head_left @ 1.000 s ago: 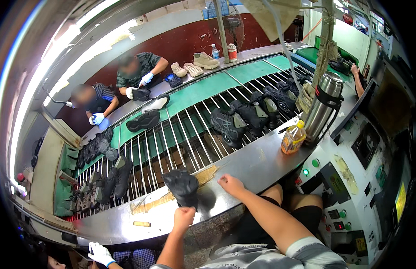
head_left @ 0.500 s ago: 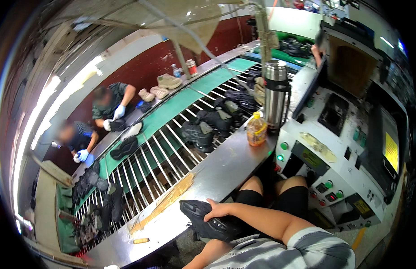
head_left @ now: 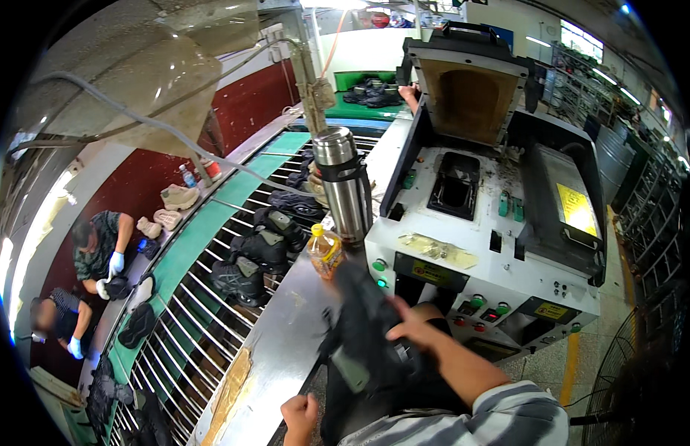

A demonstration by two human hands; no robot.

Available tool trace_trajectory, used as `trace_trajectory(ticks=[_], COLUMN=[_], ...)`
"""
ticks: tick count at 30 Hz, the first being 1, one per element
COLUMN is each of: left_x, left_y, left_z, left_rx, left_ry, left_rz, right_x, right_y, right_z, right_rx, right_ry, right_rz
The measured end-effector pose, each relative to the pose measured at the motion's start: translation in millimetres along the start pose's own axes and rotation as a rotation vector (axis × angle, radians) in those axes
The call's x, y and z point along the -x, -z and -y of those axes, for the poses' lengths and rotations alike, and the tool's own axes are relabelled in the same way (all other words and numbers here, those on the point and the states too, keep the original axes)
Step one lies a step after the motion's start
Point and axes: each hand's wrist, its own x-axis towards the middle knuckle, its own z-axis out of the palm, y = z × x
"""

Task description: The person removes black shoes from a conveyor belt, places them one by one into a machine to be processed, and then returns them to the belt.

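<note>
A black shoe (head_left: 360, 320), blurred by motion, is tilted up over my lap with a grey-green patch on its side. My right hand (head_left: 412, 327) is closed on its right edge. Lower left of the shoe, apart from it, my left hand (head_left: 300, 412) is curled into a fist with nothing seen in it. Just beyond the shoe's raised end stand a bottle of orange-yellow drink (head_left: 324, 256) and a steel thermos (head_left: 343, 189).
A metal ledge (head_left: 278, 342) borders a roller conveyor (head_left: 189, 320) carrying several dark shoes (head_left: 259, 249). At right stands a white machine (head_left: 412, 241) with its lid (head_left: 464, 97) raised. Two people (head_left: 100, 249) work across the conveyor; another person's hand (head_left: 410, 93) shows behind the machine.
My view has swung right toward the machine. The shoe has been lifted and tipped upward in my right hand. My left hand now shows as a fist apart from it.
</note>
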Motion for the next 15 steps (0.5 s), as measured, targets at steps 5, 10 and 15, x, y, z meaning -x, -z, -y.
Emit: trace_trajectory(ticks=[5,10,15], left_x=[-72.1,-104.4,-101.3], left_y=[-54.6,-113.8,-123.1], left_z=[31.4,69.1,95.8], left_rx=[0.079,0.207,0.651], left_ry=[0.001,0.171,0.28], left_rz=[-0.056,-0.086,-0.136], right_x=[-1.7,-69.7,-154.9], right_y=[122.7,200.8,233.0], right_z=[104.9,232.4,299.6], right_rx=[0.0,0.65,1.178], right_ry=[0.257,0.349,0.027], right_rz=[-0.506,-1.039,-1.35])
